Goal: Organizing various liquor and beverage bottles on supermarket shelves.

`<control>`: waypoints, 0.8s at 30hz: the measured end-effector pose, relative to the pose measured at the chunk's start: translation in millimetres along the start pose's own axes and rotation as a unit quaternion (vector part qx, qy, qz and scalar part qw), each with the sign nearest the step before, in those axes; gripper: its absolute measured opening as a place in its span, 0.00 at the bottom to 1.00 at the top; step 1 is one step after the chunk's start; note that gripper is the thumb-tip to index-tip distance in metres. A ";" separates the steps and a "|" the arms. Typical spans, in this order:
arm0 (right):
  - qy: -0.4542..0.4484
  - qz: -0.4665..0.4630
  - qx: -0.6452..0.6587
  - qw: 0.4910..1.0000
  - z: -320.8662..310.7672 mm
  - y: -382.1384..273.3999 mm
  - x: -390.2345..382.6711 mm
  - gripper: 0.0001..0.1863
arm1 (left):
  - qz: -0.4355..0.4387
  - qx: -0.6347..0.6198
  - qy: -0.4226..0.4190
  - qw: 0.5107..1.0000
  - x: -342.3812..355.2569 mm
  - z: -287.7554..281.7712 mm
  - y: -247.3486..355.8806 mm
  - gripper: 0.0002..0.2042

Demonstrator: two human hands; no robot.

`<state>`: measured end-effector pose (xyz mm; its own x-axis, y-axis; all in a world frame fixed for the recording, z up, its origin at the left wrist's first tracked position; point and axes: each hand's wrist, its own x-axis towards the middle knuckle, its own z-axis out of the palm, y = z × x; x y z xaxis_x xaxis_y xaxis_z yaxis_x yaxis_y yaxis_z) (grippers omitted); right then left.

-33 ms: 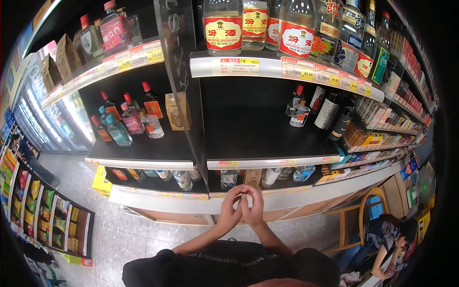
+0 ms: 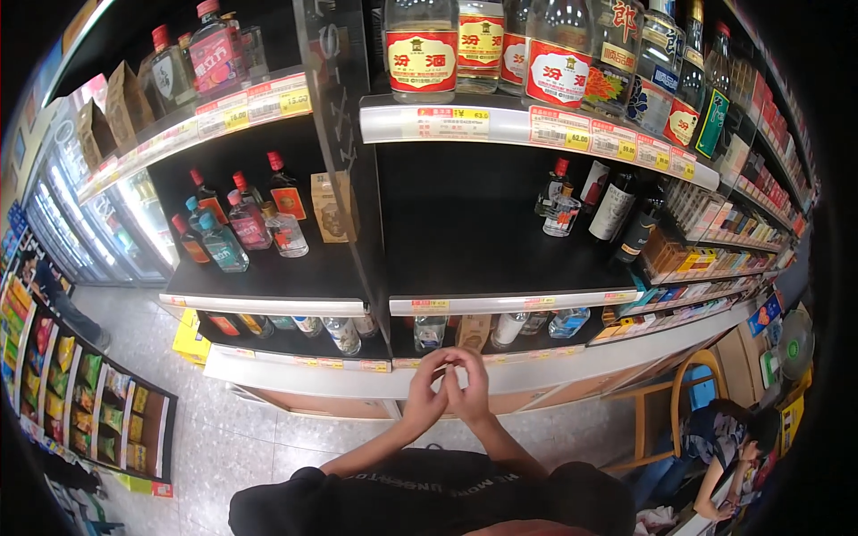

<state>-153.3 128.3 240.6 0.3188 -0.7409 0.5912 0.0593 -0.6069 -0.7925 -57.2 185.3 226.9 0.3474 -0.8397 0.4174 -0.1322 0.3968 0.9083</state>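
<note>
My left hand and my right hand meet in front of the lowest shelf edge. Their fingers are curled and closed, and the fingertips touch so that the two hands form a small ring. I see nothing held in either one. Just beyond them, on the low shelf, stand a clear bottle and a brown paper-like pack. Above, the middle shelf carries a small clear bottle and a dark wine bottle toward its right end.
Large clear bottles with red labels line the upper shelf. A dark divider separates it from the left bay with small coloured bottles. A snack rack stands at left; a wooden chair and a seated person are at right.
The view has shifted very slightly, so the shelves sit a little differently in the picture. My hands stay joined in nearly the same place.
</note>
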 end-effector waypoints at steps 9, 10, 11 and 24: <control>-0.205 0.018 0.012 0.979 61.6 -27.6 4.7 0.10 | -0.085 0.032 0.050 0.995 -33.1 -83.8 -12.5 0.18; -0.213 0.009 0.011 0.977 70.9 -29.8 7.4 0.10 | -0.093 0.033 0.062 0.993 -32.9 -91.6 -11.4 0.19; -0.224 0.011 0.020 0.974 79.5 -32.4 8.7 0.10 | -0.098 0.034 0.070 0.992 -33.9 -99.9 -10.5 0.19; -0.194 -0.132 0.034 0.971 191.2 -89.0 119.4 0.14 | 0.043 0.050 0.183 0.981 51.2 -228.9 52.3 0.20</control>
<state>60.4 148.9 353.1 0.6166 -0.3896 0.6841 0.2451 -0.7307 -0.6371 166.2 247.9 289.6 0.6380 -0.6084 0.4720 -0.2591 0.4076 0.8756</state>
